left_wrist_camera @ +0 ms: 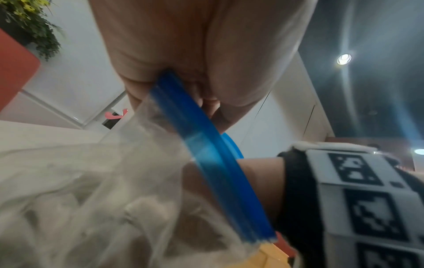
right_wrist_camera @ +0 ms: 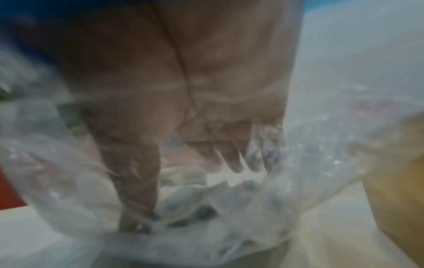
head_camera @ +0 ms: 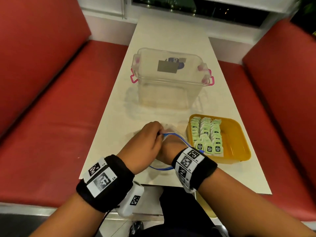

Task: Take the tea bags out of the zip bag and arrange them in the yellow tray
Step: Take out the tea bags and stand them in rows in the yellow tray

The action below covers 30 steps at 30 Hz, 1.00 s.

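Note:
On the white table, the clear zip bag (head_camera: 168,127) with a blue zip rim (head_camera: 178,137) lies just left of the yellow tray (head_camera: 237,134). My left hand (head_camera: 159,134) pinches the blue rim (left_wrist_camera: 206,145) and holds the mouth up. My right hand (head_camera: 168,146) is inside the bag up to the wrist, its fingers hidden in the head view. In the blurred right wrist view my right hand (right_wrist_camera: 183,190) points thumb and fingers down into the crumpled plastic (right_wrist_camera: 298,163); I cannot tell whether it holds anything. Three rows of green-tagged tea bags (head_camera: 206,134) stand in the tray's left part.
A clear storage box (head_camera: 169,77) with pink latches stands farther back on the table (head_camera: 116,117). Red bench seats (head_camera: 51,117) flank the table on both sides. The tray's right part is bare yellow plastic.

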Available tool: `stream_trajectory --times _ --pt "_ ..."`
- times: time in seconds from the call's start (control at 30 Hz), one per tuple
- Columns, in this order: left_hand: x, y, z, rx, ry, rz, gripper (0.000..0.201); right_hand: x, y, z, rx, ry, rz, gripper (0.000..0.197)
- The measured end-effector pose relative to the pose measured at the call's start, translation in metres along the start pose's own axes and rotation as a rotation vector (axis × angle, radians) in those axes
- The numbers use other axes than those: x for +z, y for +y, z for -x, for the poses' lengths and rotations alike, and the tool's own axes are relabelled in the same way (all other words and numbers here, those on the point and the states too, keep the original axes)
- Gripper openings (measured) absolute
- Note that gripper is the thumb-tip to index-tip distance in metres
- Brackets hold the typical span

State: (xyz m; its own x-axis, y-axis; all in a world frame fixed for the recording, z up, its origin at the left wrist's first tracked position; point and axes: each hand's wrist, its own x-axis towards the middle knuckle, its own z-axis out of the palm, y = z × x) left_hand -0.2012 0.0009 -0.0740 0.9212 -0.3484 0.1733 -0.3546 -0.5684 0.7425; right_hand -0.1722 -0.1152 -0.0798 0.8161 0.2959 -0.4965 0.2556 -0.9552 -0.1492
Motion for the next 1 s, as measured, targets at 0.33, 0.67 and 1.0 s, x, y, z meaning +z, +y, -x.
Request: stream_trajectory --times 0.33,0.67,1.0 --pt "-0.006 -0.01 0.001 -0.04 0.054 -0.018 0.005 0.003 -0.006 -0.01 0.079 0.065 -0.132 0.04" --pt "-0.008 -0.012 0.0 -0.038 0.07 -0.032 0.008 0.011 -0.006 -0.017 0.193 0.008 -0.193 0.015" --pt "-0.013 -0.011 -0.004 -0.011 0.039 0.052 0.021 -0.005 -0.002 0.002 0.018 0.028 -0.107 0.022"
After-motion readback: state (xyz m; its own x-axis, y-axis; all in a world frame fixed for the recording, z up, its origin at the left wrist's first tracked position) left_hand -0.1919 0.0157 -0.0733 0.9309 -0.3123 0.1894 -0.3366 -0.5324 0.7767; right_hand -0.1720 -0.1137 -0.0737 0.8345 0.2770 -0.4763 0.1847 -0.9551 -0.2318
